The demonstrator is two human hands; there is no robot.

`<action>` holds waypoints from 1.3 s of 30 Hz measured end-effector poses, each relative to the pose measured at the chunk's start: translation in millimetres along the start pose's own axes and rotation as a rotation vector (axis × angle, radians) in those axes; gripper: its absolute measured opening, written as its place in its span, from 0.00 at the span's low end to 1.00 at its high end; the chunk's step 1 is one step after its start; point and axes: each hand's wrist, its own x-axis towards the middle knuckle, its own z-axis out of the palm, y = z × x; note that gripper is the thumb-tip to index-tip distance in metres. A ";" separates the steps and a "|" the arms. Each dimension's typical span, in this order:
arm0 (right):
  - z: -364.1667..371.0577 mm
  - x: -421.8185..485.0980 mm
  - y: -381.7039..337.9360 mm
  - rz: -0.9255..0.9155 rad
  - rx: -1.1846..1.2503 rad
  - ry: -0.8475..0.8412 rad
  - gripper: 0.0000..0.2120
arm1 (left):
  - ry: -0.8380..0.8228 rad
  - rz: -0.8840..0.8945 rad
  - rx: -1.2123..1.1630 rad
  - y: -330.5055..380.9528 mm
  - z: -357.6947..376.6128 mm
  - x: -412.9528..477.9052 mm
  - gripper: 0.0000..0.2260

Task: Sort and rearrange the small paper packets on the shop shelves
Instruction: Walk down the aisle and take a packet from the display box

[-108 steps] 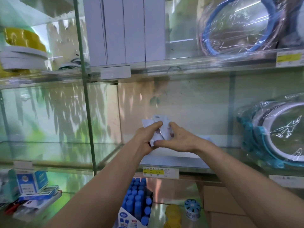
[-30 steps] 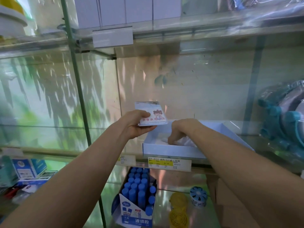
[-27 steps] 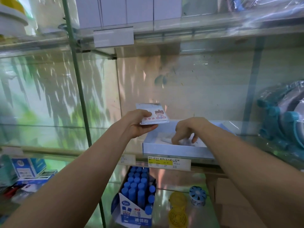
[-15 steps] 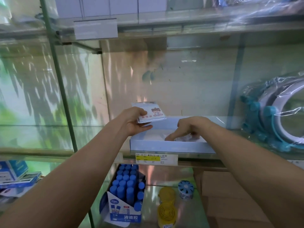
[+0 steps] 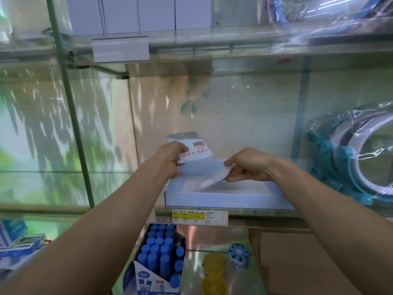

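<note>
My left hand (image 5: 171,159) grips a small stack of paper packets (image 5: 196,151) with a cartoon figure printed on top, held just above the left end of a shallow pale blue box (image 5: 221,200) on the glass shelf. My right hand (image 5: 247,165) pinches a single white packet (image 5: 214,177) by its end and holds it tilted, its lower end still down inside the box. The two hands are a short gap apart.
A wrapped bundle of teal-and-white hoops (image 5: 357,154) stands right of the box. A price label (image 5: 200,217) hangs on the shelf edge. Below are a carton of blue-capped glue sticks (image 5: 159,260), yellow and blue round holders (image 5: 214,273) and cardboard boxes (image 5: 297,262). A green metal post (image 5: 72,116) rises at left.
My right hand, which was reaching flat into the box, has closed on one packet and lifted it up. My left hand keeps its stack in about the same place.
</note>
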 end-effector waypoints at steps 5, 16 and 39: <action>23.6 19.1 9.5 -0.180 -0.601 0.216 0.10 | -0.054 0.062 -0.217 9.6 -10.2 -2.3 0.04; 5.1 -8.6 -19.0 -0.113 -0.581 -0.006 0.17 | -0.043 -0.008 -0.178 1.1 -10.0 -9.7 0.06; -28.9 -2.1 -4.9 -0.081 -0.154 0.144 0.11 | -0.155 0.426 1.751 -22.6 23.2 0.4 0.03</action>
